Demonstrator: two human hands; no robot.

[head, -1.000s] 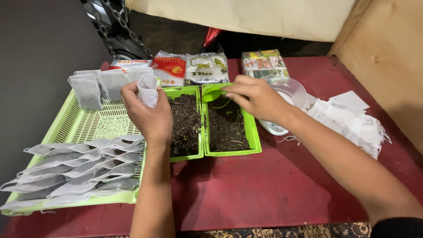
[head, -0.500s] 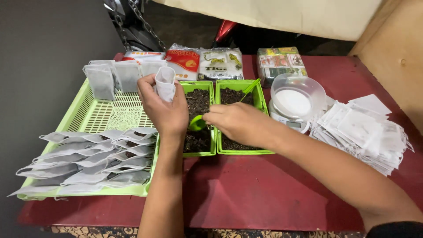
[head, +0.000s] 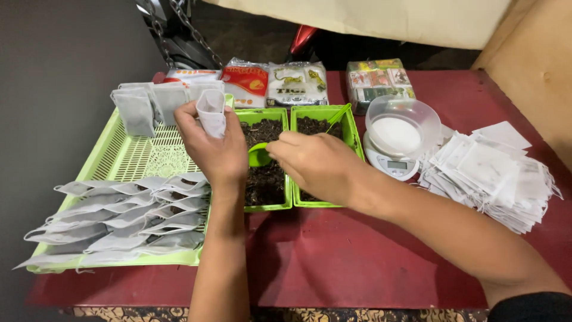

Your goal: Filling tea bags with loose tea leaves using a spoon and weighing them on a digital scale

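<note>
The right hand (head: pixel 316 167) has moved left from the right tub (head: pixel 351 128), its fingers pinching a green scoop (head: pixel 259 156) over the left tub (head: pixel 262 206). The left hand (head: pixel 211 149) still grips an open white bag (head: pixel 212 112) beside that tub.

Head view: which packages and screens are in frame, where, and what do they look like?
Red and white packet: back of table, behind the left green tray, flat pouch.
White and green packet: just right of it, flat pouch.
Clear-wrapped multicoloured box pack: back right, rectangular.
Scale display: small grey screen on the white scale's front, under the clear bowl.
</note>
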